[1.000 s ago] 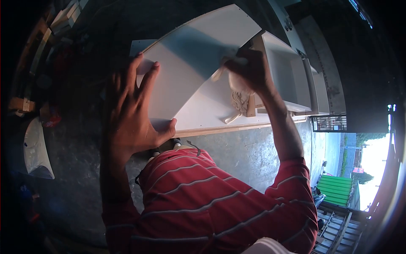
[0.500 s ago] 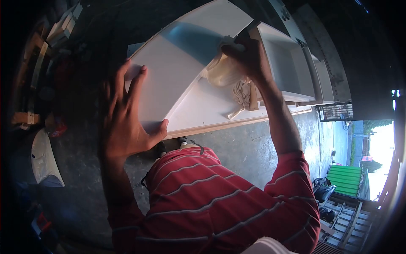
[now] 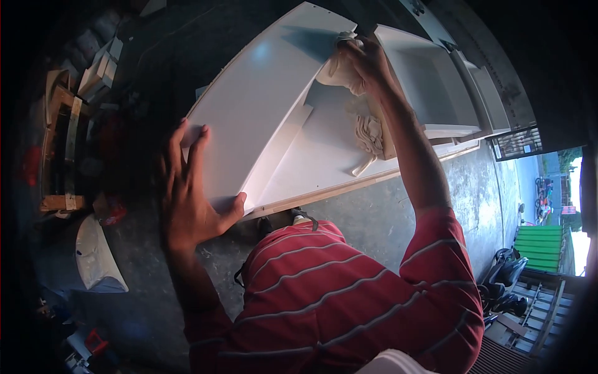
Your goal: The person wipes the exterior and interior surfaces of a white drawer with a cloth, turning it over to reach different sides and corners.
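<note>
My left hand (image 3: 196, 199) grips the near end of a white panel (image 3: 255, 93), fingers over one corner and thumb over the other. The panel is tilted above a larger white board (image 3: 299, 168) with a wood-coloured edge. A bunched cream cloth (image 3: 339, 75) is in my right hand (image 3: 370, 65), pressed at the panel's far right edge. Part of the cloth hides behind the fingers. Beside my right forearm, a second crumpled cloth (image 3: 369, 136) lies on the board.
A white open box like a drawer (image 3: 430, 81) stands to the right of my right arm. Wooden pieces (image 3: 65, 149) are at the left, with a curved pale piece (image 3: 99, 258) on the concrete floor (image 3: 149, 299). A green corrugated panel (image 3: 539, 248) is outside at right.
The panel's right edge has lifted, showing more of the board under it. My right hand has moved with the cloth toward the panel's far end. The whole view has shifted slightly.
</note>
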Demonstrator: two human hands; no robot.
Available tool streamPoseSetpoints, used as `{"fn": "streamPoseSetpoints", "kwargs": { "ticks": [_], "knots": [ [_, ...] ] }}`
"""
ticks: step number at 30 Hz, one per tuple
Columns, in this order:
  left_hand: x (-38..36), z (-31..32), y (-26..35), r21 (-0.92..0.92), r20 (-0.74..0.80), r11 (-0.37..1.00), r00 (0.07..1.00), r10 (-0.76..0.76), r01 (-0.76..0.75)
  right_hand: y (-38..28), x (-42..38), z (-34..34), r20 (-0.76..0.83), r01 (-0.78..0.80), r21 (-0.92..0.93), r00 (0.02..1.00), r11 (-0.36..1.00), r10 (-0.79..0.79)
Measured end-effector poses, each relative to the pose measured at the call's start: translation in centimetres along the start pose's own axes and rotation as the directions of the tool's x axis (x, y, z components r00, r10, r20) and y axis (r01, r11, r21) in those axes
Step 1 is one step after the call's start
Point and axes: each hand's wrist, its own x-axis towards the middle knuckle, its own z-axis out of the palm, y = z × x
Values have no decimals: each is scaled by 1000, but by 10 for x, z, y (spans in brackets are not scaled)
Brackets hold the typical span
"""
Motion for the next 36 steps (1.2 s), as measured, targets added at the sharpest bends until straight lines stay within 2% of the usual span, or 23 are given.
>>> {"fn": "streamPoseSetpoints", "kwargs": {
  "ticks": [2,3,5,6,8,10,12,13,15,16,18,19,21,22,24,25,26,28,30,32,33,34,36],
  "knots": [
    [2,0,0,17,2,1000,1000,10,-10,0,-7,4,-41,-50,137,998,989,56],
    [2,-1,0,23,2,1000,1000,18,-18,-4,-11,5,-41,-52,145,997,988,59],
    [2,-2,0,22,10,1000,1000,15,-15,-16,-19,5,-56,9,-19,998,1000,-10],
    [3,-2,1,16,11,1000,1000,10,-10,-22,-23,5,-59,8,-15,998,1000,-9],
    [2,-3,2,21,14,1000,1000,12,-13,-34,-37,9,65,86,-195,995,977,-74],
    [4,-3,1,29,14,999,1000,14,-14,-36,-52,18,108,228,-169,971,959,-212],
    [4,-3,1,25,16,999,1000,23,-24,-35,-41,10,174,125,-125,979,984,-102],
    [4,-3,1,22,18,999,999,26,-27,-35,-40,9,171,121,-126,980,985,-99],
    [3,-3,2,23,21,1000,1000,3,-3,-38,-37,8,140,161,-156,980,975,-139],
    [3,-3,2,23,13,1000,1000,2,-2,-39,-48,13,124,235,-201,969,951,-213],
    [1,-3,3,19,21,1000,1000,-8,8,-40,-53,14,177,278,-205,953,938,-244],
    [0,-3,3,14,23,1000,1000,-12,12,-40,-50,12,181,276,-208,954,939,-240],
    [1,-1,3,-21,-20,1000,1000,-16,15,-43,-38,6,110,48,-138,993,989,-33],
    [1,-2,5,-24,-23,1000,1000,-20,19,-44,-43,7,114,51,-142,993,989,-34],
    [2,-3,6,5,-6,999,999,-50,50,-43,-52,11,202,235,-217,960,947,-192],
    [2,-4,6,3,-9,998,998,-56,56,-39,-52,14,233,299,-191,939,935,-253],
    [2,-4,6,6,-10,999,999,-52,52,-39,-49,13,236,297,-193,939,935,-249],
    [1,-4,6,3,-5,999,999,-44,44,-45,-39,4,135,94,-184,988,978,-69],
    [1,-4,6,-10,-9,999,999,-51,50,-50,-41,3,167,58,-190,986,980,-25],
    [1,-4,5,-8,3,999,999,-54,54,-48,-54,11,250,330,-275,932,903,-264],
    [0,-3,5,-9,21,998,998,-55,55,-44,-52,12,261,339,-232,925,912,-278],
    [0,-3,6,-13,28,998,998,-53,53,-45,-47,8,260,332,-234,927,914,-270],
    [1,-5,6,-6,31,998,998,-60,60,-52,-35,-1,156,54,-218,988,974,-20]
  ]
}}
